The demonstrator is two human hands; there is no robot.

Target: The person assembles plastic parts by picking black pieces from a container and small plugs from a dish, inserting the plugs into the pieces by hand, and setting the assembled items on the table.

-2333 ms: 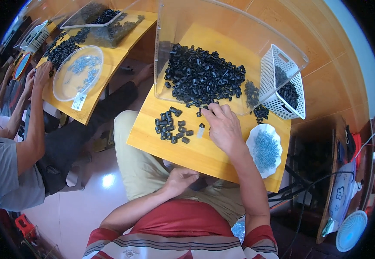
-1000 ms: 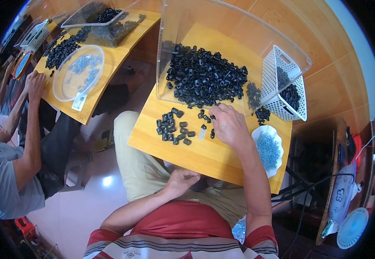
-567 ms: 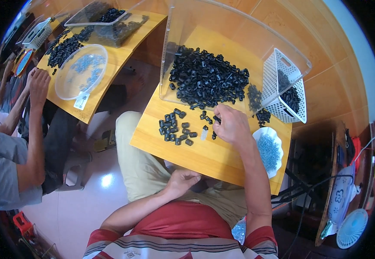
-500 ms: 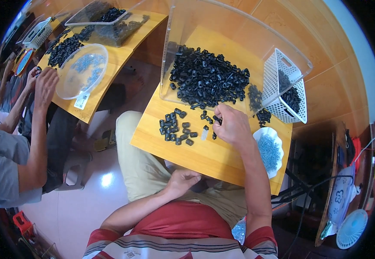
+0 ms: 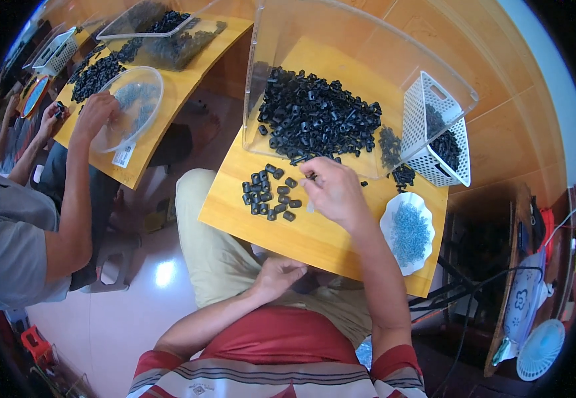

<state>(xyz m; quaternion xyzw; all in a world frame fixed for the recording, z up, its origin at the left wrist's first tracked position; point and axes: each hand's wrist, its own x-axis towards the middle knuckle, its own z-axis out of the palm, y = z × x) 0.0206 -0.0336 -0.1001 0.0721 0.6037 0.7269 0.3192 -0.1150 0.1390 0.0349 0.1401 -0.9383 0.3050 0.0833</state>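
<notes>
My right hand [image 5: 331, 190] is over the wooden table, fingers curled and pinched at a few small black plastic pieces [image 5: 312, 177]. Whether one is between the fingertips is hidden. Left of it lies a loose group of short black plastic cylinders [image 5: 264, 188]. Just beyond, a large heap of black plastic parts [image 5: 318, 116] fills the front of a clear plastic bin [image 5: 361, 23] lying on its side. Below the table's near edge, my left hand [image 5: 279, 276] rests by my lap with thumb and fingers pressed together; what they hold, if anything, does not show.
A white scalloped dish [image 5: 388, 222] of tiny clear-blue pieces stands right of my forearm. Behind it is a white perforated basket [image 5: 461, 159] with black parts. At left, a co-worker's hand [image 5: 97, 114] reaches into a round clear tub [image 5: 160, 99] on another table [image 5: 221, 50].
My right hand has moved slightly left and covers the small pieces. The left hand stays put. The co-worker's hand has moved to the right, into the round tub.
</notes>
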